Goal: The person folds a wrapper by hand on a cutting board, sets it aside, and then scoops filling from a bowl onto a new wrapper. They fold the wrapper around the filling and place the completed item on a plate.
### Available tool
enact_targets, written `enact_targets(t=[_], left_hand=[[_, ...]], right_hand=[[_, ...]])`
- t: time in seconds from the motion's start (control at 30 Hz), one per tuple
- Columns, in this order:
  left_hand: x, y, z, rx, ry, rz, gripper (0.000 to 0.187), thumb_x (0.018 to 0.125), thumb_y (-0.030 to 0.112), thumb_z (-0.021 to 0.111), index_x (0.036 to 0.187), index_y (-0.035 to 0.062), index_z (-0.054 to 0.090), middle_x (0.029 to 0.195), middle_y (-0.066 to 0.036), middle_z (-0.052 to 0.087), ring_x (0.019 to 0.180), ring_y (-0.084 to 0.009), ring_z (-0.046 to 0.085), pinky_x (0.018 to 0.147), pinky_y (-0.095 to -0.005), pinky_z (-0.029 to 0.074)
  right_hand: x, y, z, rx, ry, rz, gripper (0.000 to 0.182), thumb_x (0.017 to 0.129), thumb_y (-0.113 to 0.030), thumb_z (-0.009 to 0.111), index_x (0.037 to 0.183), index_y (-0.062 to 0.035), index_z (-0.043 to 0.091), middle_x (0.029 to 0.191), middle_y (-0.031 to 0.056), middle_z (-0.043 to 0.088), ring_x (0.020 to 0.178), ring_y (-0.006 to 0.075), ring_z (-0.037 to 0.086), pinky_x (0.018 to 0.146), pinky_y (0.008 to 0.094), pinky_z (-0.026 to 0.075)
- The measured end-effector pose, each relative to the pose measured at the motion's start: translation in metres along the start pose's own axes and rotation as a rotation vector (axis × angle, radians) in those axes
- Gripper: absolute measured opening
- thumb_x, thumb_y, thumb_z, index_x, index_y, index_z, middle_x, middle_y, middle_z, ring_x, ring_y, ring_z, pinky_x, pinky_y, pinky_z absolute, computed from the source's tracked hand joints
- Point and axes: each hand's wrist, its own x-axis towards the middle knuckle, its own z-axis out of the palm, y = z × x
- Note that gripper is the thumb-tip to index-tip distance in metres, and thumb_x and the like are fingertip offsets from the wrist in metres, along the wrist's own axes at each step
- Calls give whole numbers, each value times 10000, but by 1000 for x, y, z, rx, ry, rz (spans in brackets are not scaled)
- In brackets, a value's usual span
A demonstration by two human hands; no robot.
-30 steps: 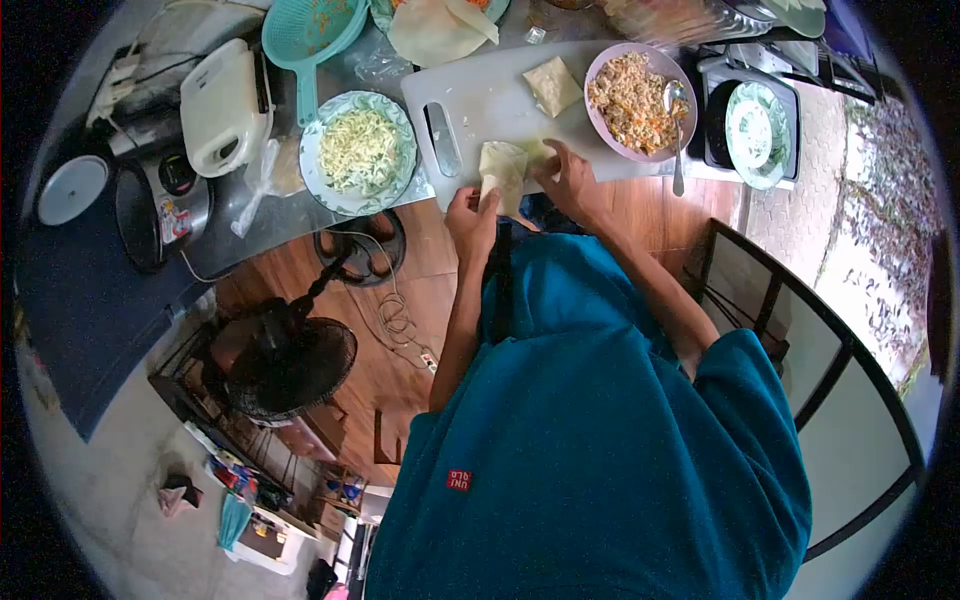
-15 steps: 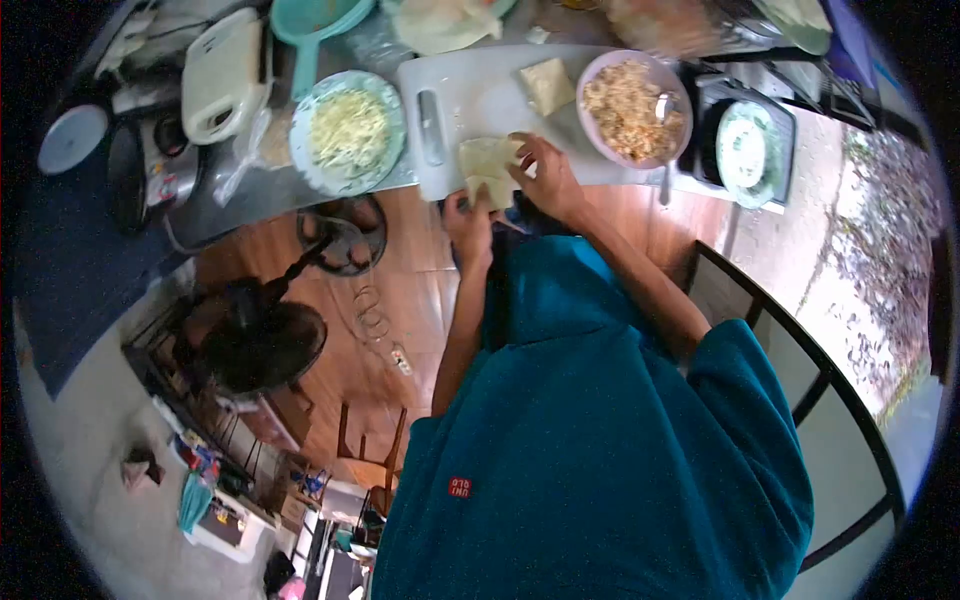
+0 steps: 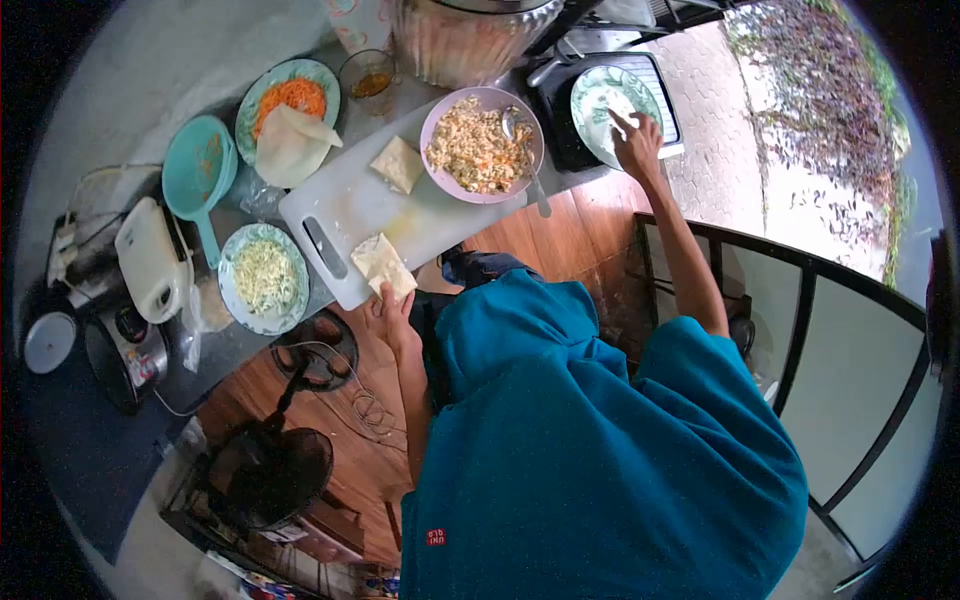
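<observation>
From the head view, I see the white plastic cutting board with a slotted handle lying at a slant on the grey desk. My left grip is narrow, pinching the near corner of a pale, square folded wrapper at the board's near edge. My right grip is apart from the board, off to its right, loosely spread with the index finger reaching over a green-patterned white plate that holds something white; I cannot tell whether I touch it. A second folded parcel lies on the board's far side, next to the pink round bowl of chopped filling at its right end, with a metal spoon in it. Left of the board is a patterned plate of shredded pale vegetable; beyond the board, round pale wrapper sheets partly cover orange shreds.
</observation>
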Motion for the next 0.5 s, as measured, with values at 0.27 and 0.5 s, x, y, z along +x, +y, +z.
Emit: enact_targets(t=[0.27, 0.5], left_hand=[[-3, 11, 1, 39, -20, -22, 518, 889, 197, 682, 1265, -58, 434, 1208, -226, 550, 1047, -375, 612, 858, -442, 583], [-4, 15, 5, -23, -115, 0, 530, 904, 206, 671, 1277, -72, 417, 1232, -225, 543, 1096, -364, 589, 915, -434, 554]], right_hand=[[10, -27, 12, 20, -113, -91, 805, 758, -807, 491, 1342, -258, 560, 1393, 188, 388, 1252, 401, 362, 1002, 570, 273], [1, -39, 14, 128, -75, -32, 629, 783, -699, 588, 1222, -255, 663, 1382, 137, 405, 1258, 378, 341, 991, 558, 274]])
